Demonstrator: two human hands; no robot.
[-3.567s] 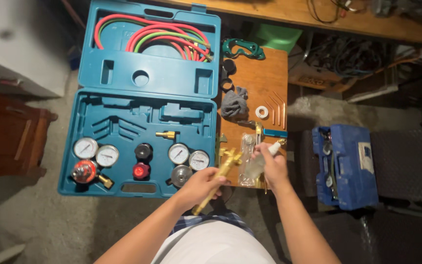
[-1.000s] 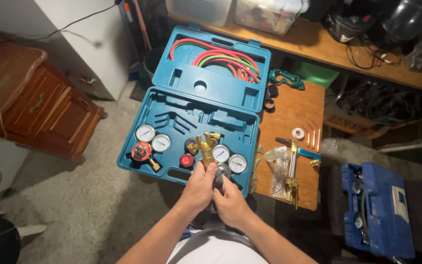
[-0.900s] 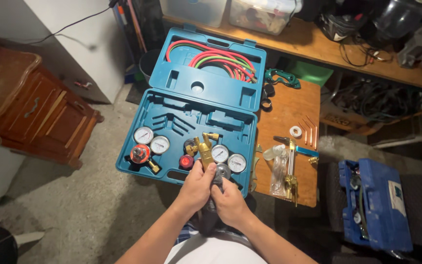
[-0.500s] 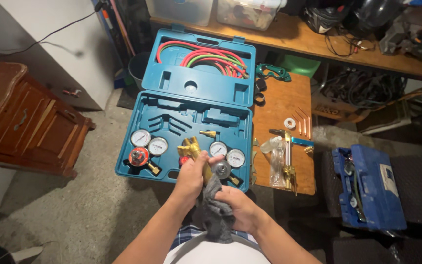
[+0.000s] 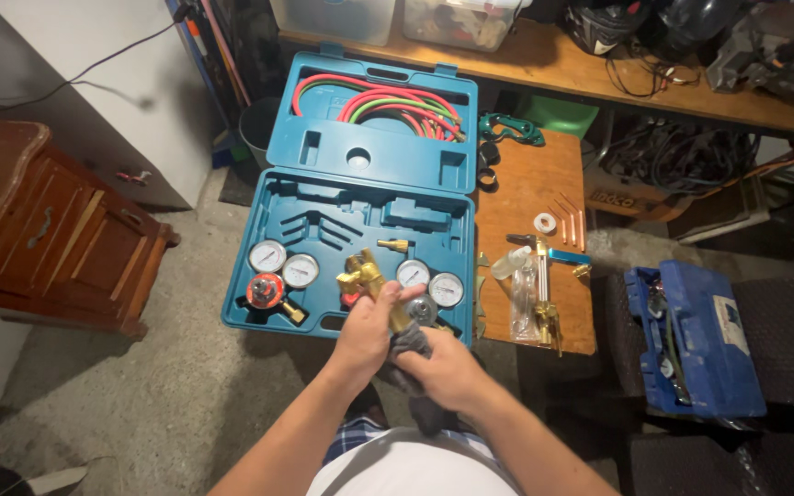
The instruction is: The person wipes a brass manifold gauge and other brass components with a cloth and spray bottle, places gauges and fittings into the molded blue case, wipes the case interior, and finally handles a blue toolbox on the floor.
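Observation:
My left hand (image 5: 365, 335) grips a brass torch handle (image 5: 367, 278), its valve end pointing up over the open teal case (image 5: 323, 207). My right hand (image 5: 443, 367) holds a dark grey cloth (image 5: 406, 342) pressed against the lower part of the brass handle. Both hands hover above the case's front edge. Inside the case lie two pressure regulators with paired round gauges (image 5: 284, 266) (image 5: 429, 280) and a small brass fitting (image 5: 393, 245). Red and green hoses (image 5: 379, 101) are coiled in the lid.
A low wooden board (image 5: 530, 197) right of the case carries copper tips (image 5: 570, 219), a white tape roll (image 5: 545, 222), a brass cutting attachment (image 5: 541, 294) and green goggles (image 5: 507, 129). A blue tool case (image 5: 691, 335) lies at right, a wooden cabinet (image 5: 57, 239) at left, a cluttered shelf behind.
The brass torch handle, first gripped near the wooden board, has come over the case's front edge. A grey cloth now sits in my right hand against it. The view has shifted.

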